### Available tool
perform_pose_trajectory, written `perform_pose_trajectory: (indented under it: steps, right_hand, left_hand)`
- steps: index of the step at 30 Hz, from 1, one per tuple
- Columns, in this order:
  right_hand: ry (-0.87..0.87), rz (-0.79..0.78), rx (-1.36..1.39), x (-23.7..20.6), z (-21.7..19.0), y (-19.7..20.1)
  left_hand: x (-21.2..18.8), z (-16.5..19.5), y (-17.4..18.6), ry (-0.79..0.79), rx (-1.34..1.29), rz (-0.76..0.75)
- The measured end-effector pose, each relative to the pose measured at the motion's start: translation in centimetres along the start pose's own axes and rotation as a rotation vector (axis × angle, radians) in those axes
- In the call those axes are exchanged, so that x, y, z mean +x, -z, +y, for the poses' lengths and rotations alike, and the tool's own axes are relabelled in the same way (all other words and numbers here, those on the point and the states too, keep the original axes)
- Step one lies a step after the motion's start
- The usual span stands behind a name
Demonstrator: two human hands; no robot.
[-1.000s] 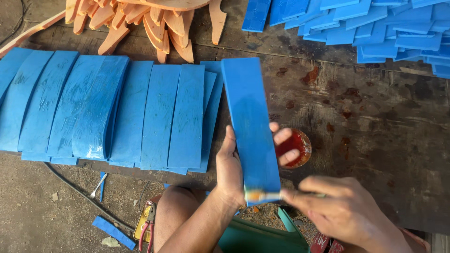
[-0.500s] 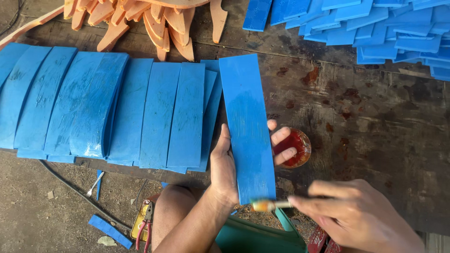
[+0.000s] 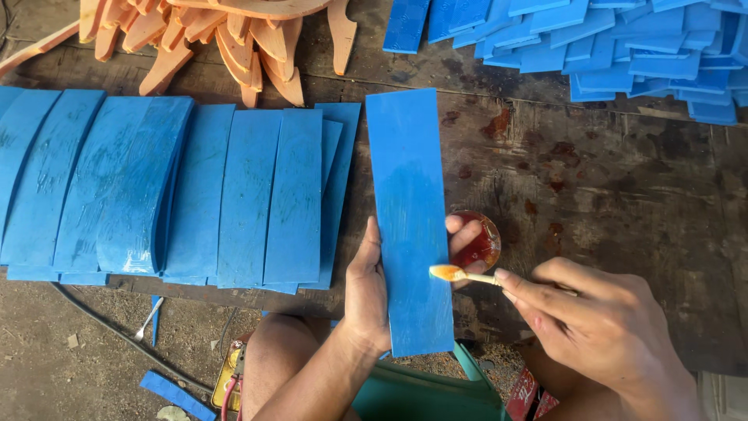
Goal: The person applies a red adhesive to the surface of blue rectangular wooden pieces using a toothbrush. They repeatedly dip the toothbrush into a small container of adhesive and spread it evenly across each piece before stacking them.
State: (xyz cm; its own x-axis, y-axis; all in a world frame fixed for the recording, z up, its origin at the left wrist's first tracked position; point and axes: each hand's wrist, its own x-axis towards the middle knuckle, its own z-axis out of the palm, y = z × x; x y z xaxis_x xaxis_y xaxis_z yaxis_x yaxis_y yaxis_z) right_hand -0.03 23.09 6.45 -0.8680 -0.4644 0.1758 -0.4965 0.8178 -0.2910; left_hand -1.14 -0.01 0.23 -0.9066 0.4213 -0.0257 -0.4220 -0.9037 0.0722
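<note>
The left hand (image 3: 370, 292) grips a long blue slat (image 3: 409, 218) from beneath, thumb on its left edge, fingertips curling over the right. The slat is flat, rectangular, faintly streaked, and stands lengthwise over the stained bench (image 3: 623, 179), beside a row of curved blue slats (image 3: 179, 187). The right hand (image 3: 600, 323) pinches a brush (image 3: 456, 274), its orange tip touching the slat's right edge, by a small cup (image 3: 481, 242) of reddish liquid.

Blue-painted wooden slat (image 3: 409, 218) looks matt; workbench (image 3: 623, 195) rough, stained wood.
</note>
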Motion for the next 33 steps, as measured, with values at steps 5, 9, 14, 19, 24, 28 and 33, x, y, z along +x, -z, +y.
perform_pose_trajectory:
  steps: [5,9,14,19,24,28,33]
  right_hand:
    - [0.149,0.014,0.075,-0.8,0.2,-0.8]
    - [0.022,-0.481,0.156,-1.8,1.1,-0.9]
    - [0.199,-0.204,0.48,-1.3,1.0,-0.1]
    - [0.1,0.114,0.09,-0.3,0.2,-0.5]
    - [-0.034,-0.347,0.107,-1.6,0.9,-1.0]
    - [0.065,-0.461,0.289,-2.2,1.1,0.1]
    - [0.125,0.156,0.319,0.0,0.0,0.2]
  left_hand:
    - [0.1,0.2,-0.3,0.008,0.083,0.077]
    - [0.0,0.7,-0.1,-0.047,0.006,0.039]
    - [-0.2,1.4,0.5,-0.001,-0.061,-0.195]
    - [-0.1,0.9,0.3,0.063,0.22,-0.121]
    - [0.2,0.8,0.1,-0.012,0.106,0.04]
    - [0.1,1.3,0.3,-0.07,-0.029,-0.174]
    - [0.0,1.1,0.1,-0.01,0.082,-0.074]
